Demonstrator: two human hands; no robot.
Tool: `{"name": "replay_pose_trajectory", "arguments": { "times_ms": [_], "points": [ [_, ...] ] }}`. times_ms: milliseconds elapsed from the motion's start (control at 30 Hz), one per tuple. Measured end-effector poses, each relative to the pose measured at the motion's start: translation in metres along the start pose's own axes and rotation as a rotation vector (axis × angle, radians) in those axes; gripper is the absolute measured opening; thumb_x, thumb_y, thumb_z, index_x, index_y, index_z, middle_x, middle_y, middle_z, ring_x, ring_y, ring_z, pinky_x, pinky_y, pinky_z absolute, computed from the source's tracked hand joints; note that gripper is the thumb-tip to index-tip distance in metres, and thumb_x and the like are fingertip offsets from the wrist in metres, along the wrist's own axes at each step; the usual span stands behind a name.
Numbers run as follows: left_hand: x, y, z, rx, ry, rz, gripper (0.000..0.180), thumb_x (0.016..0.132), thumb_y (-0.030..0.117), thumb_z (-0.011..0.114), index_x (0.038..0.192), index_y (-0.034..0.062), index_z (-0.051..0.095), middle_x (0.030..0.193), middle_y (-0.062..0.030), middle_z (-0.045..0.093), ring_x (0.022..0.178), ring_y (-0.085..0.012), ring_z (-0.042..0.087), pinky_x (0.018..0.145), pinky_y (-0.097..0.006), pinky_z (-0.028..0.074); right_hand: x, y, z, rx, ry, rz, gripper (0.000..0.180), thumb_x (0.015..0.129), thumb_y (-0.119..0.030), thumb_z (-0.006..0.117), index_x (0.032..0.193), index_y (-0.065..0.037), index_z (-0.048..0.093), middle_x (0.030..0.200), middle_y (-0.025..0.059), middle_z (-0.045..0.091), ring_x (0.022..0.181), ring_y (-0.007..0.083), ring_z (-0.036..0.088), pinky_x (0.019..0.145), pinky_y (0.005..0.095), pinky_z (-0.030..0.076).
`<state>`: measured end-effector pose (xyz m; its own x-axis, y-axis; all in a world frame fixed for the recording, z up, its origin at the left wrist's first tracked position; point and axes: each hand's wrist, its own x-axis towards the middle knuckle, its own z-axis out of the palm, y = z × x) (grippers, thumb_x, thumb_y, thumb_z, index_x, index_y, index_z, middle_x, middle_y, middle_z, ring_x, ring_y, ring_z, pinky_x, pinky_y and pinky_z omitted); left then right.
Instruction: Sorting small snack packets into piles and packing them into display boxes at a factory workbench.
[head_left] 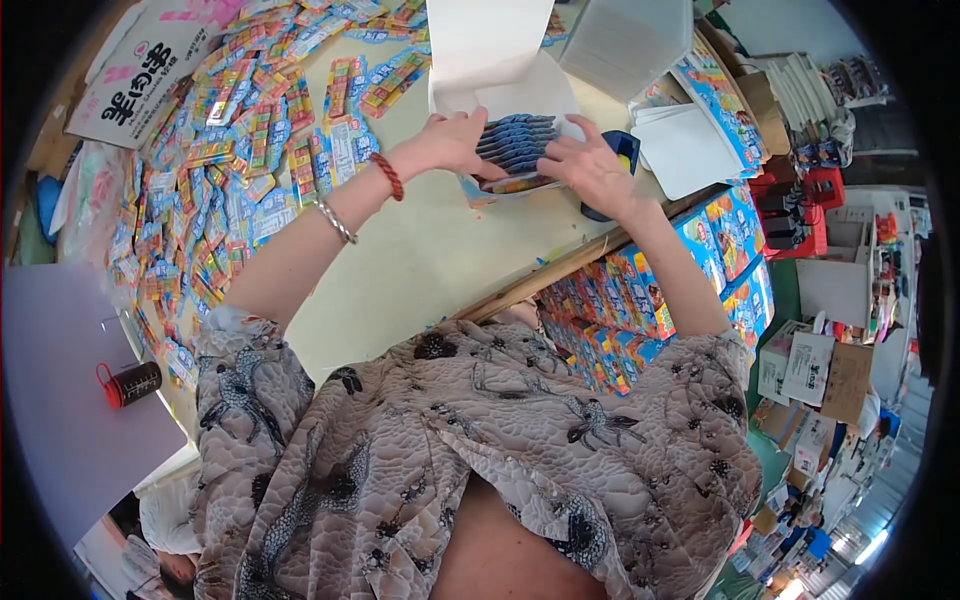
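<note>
A cardboard box (545, 85) with a white inside stands on the table, its lid upright at the far side. In it stands a tight row of blue-edged packets (520, 138). My left hand (455, 145), with a red cord and a silver bangle at its wrist, grips the row's left end, thumb toward the near side. From the right, my right hand (592, 168) closes on the other end with bent fingers. Its fingertips are partly hidden in the box.
Colourful flat candy packets (260, 140) lie heaped on the left. A dark blue holder (627, 150) stands beside my right hand, near white cards (690, 150) and a clear plastic bin (630, 45). Printed boxes (640, 290) are stacked below the wooden table edge (540, 280).
</note>
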<state>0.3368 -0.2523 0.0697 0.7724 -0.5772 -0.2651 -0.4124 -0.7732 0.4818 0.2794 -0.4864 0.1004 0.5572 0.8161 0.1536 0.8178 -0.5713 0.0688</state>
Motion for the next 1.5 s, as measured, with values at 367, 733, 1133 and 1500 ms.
{"name": "replay_pose_trajectory", "arguments": {
  "times_ms": [367, 733, 1133, 1500],
  "points": [
    [0.009, 0.019, -0.002, 0.17, -0.089, 0.037, 0.097, 0.066, 0.078, 0.058, 0.12, -0.002, 0.05, 0.104, -0.022, 0.064, 0.1, -0.0359, 0.061, 0.093, -0.044, 0.042, 0.017, 0.001, -0.045, 0.728, -0.01, 0.577, 0.024, 0.084, -0.023, 0.066, 0.091, 0.0, 0.064, 0.076, 0.0145, 0.065, 0.08, 0.0333, 0.063, 0.067, 0.0404, 0.049],
    [-0.017, 0.034, 0.064, 0.454, 0.452, -0.063, 0.098, 0.054, 0.03, 0.081, 0.132, -0.0078, 0.034, 0.108, -0.0201, 0.05, 0.099, -0.0312, 0.05, 0.087, -0.042, 0.038, 0.031, 0.036, 0.048, 0.209, 0.273, 0.852, 0.026, 0.087, -0.008, 0.053, 0.111, -0.004, 0.044, 0.085, 0.0269, 0.062, 0.082, 0.0453, 0.06, 0.07, 0.0515, 0.046],
    [0.026, -0.024, -0.013, 0.413, 0.318, -0.07, 0.071, 0.072, 0.021, 0.065, 0.132, -0.0063, 0.038, 0.111, -0.0207, 0.054, 0.108, -0.0335, 0.05, 0.097, -0.047, 0.035, 0.12, 0.097, 0.066, 0.214, 0.267, 1.144, 0.029, 0.087, -0.018, 0.055, 0.112, -0.005, 0.046, 0.098, 0.0275, 0.062, 0.095, 0.0464, 0.058, 0.08, 0.0536, 0.045],
    [0.015, -0.035, -0.013, 0.532, 0.316, -0.073, 0.126, 0.052, 0.054, 0.082, 0.147, 0.001, 0.017, 0.141, -0.0307, 0.032, 0.136, -0.0422, 0.025, 0.112, -0.058, 0.009, 0.167, 0.023, 0.022, 0.03, 0.887, 0.662, 0.032, 0.09, -0.01, 0.055, 0.12, -0.001, 0.049, 0.113, 0.02, 0.055, 0.104, 0.0367, 0.052, 0.088, 0.0433, 0.044]
  ]
}}
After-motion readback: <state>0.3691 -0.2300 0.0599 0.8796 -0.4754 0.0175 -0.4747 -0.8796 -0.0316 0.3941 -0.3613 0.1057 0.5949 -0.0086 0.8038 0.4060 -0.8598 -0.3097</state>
